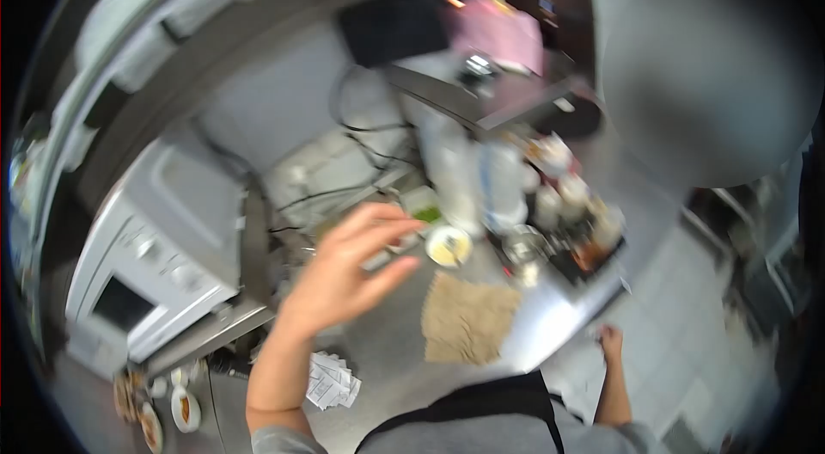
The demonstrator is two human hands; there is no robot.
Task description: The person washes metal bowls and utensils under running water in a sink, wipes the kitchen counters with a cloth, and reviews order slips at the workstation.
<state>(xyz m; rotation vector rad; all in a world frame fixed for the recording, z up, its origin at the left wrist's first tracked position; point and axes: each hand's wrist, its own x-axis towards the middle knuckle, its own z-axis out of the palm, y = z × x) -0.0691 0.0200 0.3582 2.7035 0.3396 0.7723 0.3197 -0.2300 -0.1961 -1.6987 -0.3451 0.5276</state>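
My left hand [348,269] is raised over the steel counter, thumb and fingers apart, holding nothing. Just beyond its fingertips are a small white bowl [449,246] with pale yellow contents and a container of chopped greens [423,206]. A folded brown cloth [471,319] lies flat on the counter to the right of this hand. Down at my side, past the counter edge, my right hand [609,342] looks small and blurred. Its fingers are curled, and what they hold, if anything, I cannot make out.
On the left stands a white microwave [155,260]. Paper slips [331,381] lie near my left forearm, with white dishes of food [185,409] farther left. Bottles and jars [563,200] crowd the right of the counter. A pink bag [498,33] sits at the back.
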